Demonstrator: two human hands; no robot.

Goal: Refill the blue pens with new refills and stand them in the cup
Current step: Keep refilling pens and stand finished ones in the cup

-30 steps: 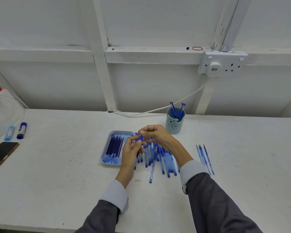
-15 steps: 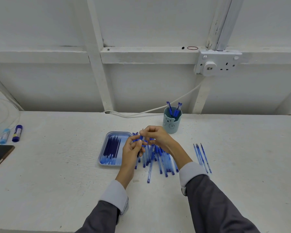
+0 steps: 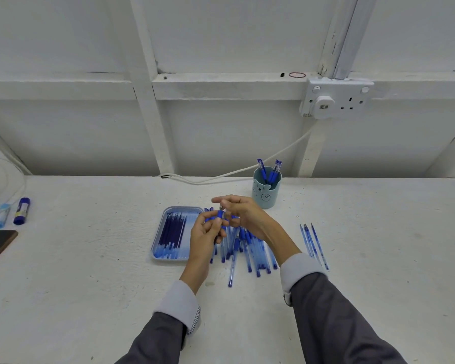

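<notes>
Fingers (image 3: 222,199) of both hands meet above a white tabletop (image 3: 90,285) during a pen-refilling job. Just left of them lies a pale blue tray (image 3: 158,240) of dark refills (image 3: 172,229). A heap of loose pens (image 3: 247,253) sprawls beneath them and back toward the wrists. A teal cup (image 3: 265,198) stands just beyond the right knuckles with a few finished pens (image 3: 272,174) upright inside. Three slim blue sticks (image 3: 313,243), probably spent refills, lie well off to the right. Between the fingertips is the one blue pen (image 3: 219,214) being worked on. It looks light and stiff, with a smooth clear barrel likely to slip or roll, so the dark grip section near the nose seems the surest place to hold it. Its small metal tip would call for a delicate pinch. The left hand (image 3: 205,235) comes up from below, with thumb and curled fingers clamped round that grip section and the nose pointing up and away. The right hand (image 3: 247,216) arches over the nose end with its index finger straight above and its other fingers bent toward the tip. Whether they actually pinch the tip cannot be told from this angle.
</notes>
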